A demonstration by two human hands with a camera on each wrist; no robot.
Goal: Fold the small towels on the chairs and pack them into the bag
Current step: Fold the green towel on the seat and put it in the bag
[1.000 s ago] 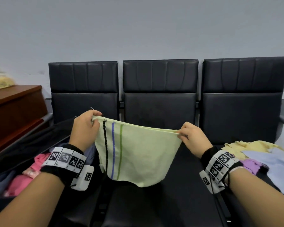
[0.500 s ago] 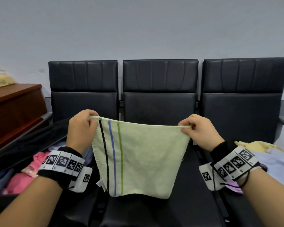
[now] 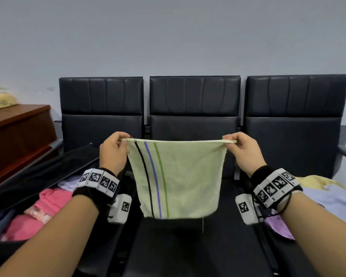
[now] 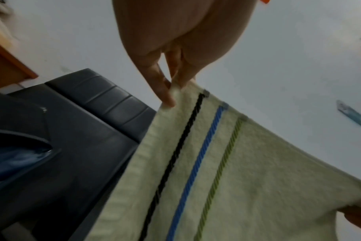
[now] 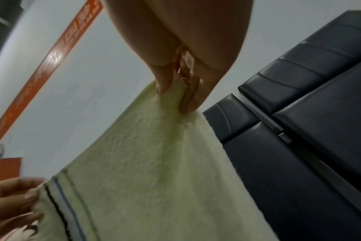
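- Facing us along the far wall stands a row of three black padded chairs point(image 3: 194, 120), their seats running toward us.
- On the left seat we see an open black fabric bag point(image 3: 36, 172) with pink and white cloths point(image 3: 46, 204) lying inside it.
- On the right seat lies a loose heap of small towels point(image 3: 328, 196), yellow, pale blue and purple, well apart from the bag.
- Between them, above the middle seat, we hold up a pale green terry towel with black, blue and green stripes point(image 3: 180, 176) near its left edge; it hangs flat and unfolded, its top edge stretched level and its lower edge clear of the seat.
- Our left hand point(image 3: 113, 154) pinches the towel's top left corner, fingers point(image 4: 165, 91) and thumb pressed together on the hem just beside the black stripe.
- Our right hand point(image 3: 244, 152) pinches the top right corner the same way, fingertips point(image 5: 188, 101) bunching the cloth.
- Both wrists carry black bands with white coded tags point(image 3: 98, 181).
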